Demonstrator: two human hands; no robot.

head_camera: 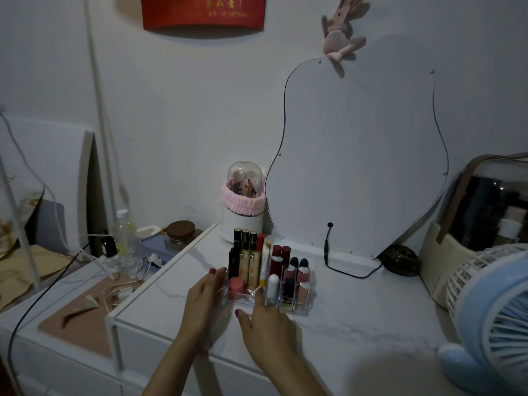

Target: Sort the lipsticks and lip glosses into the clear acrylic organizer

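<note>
The clear acrylic organizer (297, 308) stands on the white marble tabletop (357, 318), filled with several upright lipsticks and lip glosses: black and gold tubes (245, 241) at the back, red tubes (281, 252), a white stick (273, 284) and a pink round one (235, 284) in front. My left hand (204, 302) rests against the organizer's left side, fingers spread. My right hand (264, 324) touches its front edge, fingers extended. Neither hand holds a tube.
A curvy mirror (354, 167) leans on the wall behind, with a black cable (328, 252). A white brush holder with a pink band (243, 207) stands at the back. A blue fan (491, 318) sits right. Bottle (123, 232), jar (180, 234) and cords lie left.
</note>
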